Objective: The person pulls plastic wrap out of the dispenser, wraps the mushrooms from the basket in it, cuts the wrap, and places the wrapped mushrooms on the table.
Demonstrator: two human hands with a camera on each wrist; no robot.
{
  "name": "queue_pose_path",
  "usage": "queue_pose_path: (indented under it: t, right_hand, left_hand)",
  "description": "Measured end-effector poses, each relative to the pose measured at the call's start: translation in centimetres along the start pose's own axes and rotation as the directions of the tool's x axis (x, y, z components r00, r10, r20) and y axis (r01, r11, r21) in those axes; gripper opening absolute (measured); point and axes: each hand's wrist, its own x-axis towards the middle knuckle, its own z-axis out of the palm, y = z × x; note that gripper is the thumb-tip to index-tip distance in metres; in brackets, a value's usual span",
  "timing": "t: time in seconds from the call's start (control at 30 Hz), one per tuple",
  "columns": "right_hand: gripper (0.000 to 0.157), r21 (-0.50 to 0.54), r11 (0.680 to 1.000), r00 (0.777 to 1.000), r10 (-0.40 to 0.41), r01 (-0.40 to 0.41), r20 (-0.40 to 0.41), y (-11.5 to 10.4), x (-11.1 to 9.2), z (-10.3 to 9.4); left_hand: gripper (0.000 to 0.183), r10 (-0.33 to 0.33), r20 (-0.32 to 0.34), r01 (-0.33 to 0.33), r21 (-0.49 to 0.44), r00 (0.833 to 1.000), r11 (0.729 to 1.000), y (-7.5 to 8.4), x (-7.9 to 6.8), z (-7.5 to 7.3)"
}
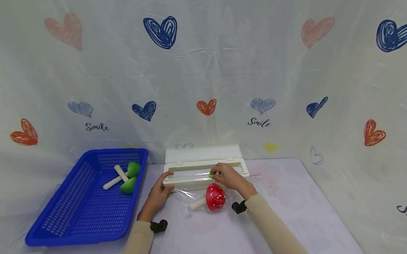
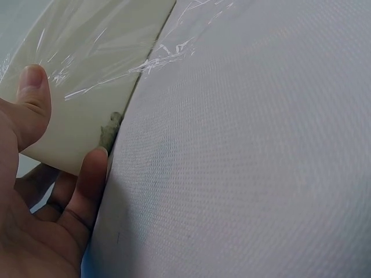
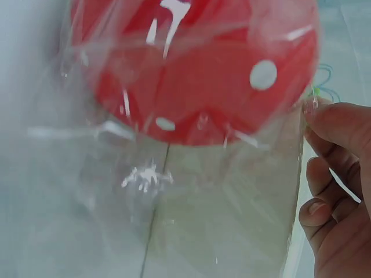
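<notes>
A white cling film dispenser (image 1: 190,185) lies across the table with its lid (image 1: 202,154) tipped back. My left hand (image 1: 157,197) grips its left end, the thumb on the front face in the left wrist view and the fingers around the lower edge. At the right part of the film slot, my right hand (image 1: 230,176) pinches a small green slide cutter (image 1: 209,175). Clear cling film (image 1: 183,202) hangs from the dispenser's front. Covered by this film is a toy mushroom (image 1: 215,197) with a white-dotted red cap and a pale stem pointing left.
A blue plastic basket (image 1: 80,241) stands at the left. In it lie two green-capped toy mushrooms (image 1: 128,185) with pale stems, crossed at its right side. A white curtain (image 1: 199,64) printed with hearts closes off the back and sides of the table.
</notes>
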Motion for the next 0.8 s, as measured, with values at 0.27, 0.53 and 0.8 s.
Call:
queue_pose_path:
  t: [0.27, 0.53, 0.8]
  right_hand:
    - [0.007, -0.017, 0.996, 0.996, 0.089, -0.089, -0.033, 2.0, -1.7, -1.1]
    - [0.008, 0.016, 0.992, 0.991, 0.122, -0.121, -0.057, 2.6, -2.4, -1.5]
    - [0.009, 0.015, 0.996, 0.991, 0.092, -0.091, -0.098, 3.1, -3.0, -1.6]
  left_hand:
    - [0.052, -0.048, 0.020, 0.048, 0.001, 0.999, 0.999, 0.3, -0.3, -0.3]
    - [0.056, -0.066, 0.050, 0.069, -0.070, 0.997, 0.995, 0.4, -0.3, -0.9]
    - [0.056, -0.076, 0.093, 0.089, -0.150, 0.993, 0.985, 0.7, -0.5, -1.3]
